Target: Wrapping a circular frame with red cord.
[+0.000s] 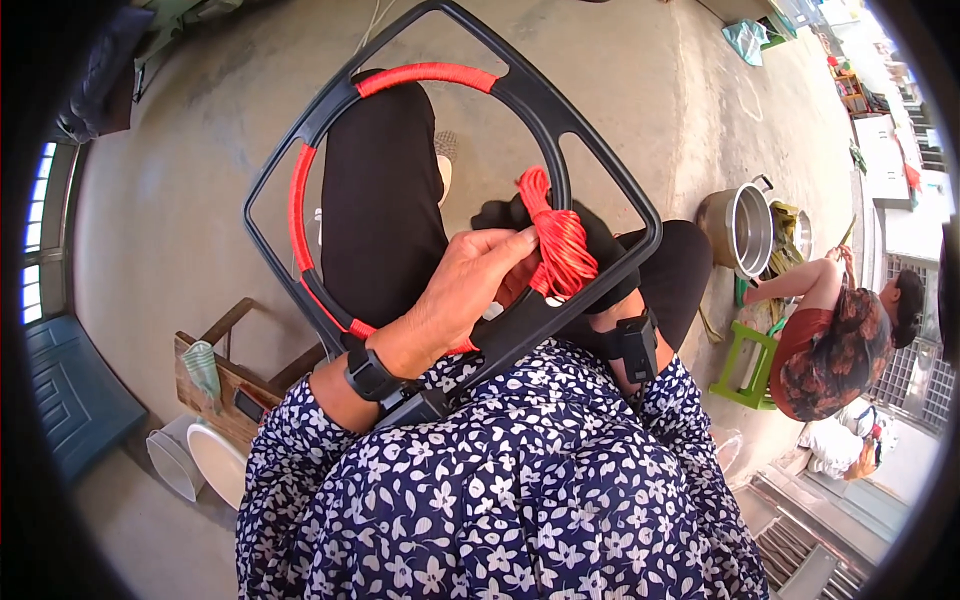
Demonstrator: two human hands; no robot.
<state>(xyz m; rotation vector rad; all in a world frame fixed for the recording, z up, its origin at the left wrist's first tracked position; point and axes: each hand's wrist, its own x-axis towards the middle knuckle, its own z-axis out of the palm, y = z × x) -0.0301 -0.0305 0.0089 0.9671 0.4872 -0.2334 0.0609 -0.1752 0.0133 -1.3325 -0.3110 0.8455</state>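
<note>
Cord (556, 240), bright red and gathered into a loose hank, sits at the lower right of the black frame (600, 160) that we rest across our lap, above the flowered blouse (500, 480). Our left hand (460, 290) curls over the frame's inner ring, fingers closed down with the thumb laid against the hank, so it pins both ring and cord at once. Our right hand (620, 305) is mostly hidden behind the frame; it seems to grip the lower right edge, but we cannot tell how far its fingers are closed. Red wrapping (428, 74) already covers parts of the ring at the top and along the left. To do this winding well, we judge that each turn should lie tight against the last with no black showing, the thumb holding tension while the hank passes through the ring. We should keep the frame steady on the knees, since a slack turn would loosen its neighbours. Nearby, another person (835, 340) crouches by metal pots (740, 228).
</note>
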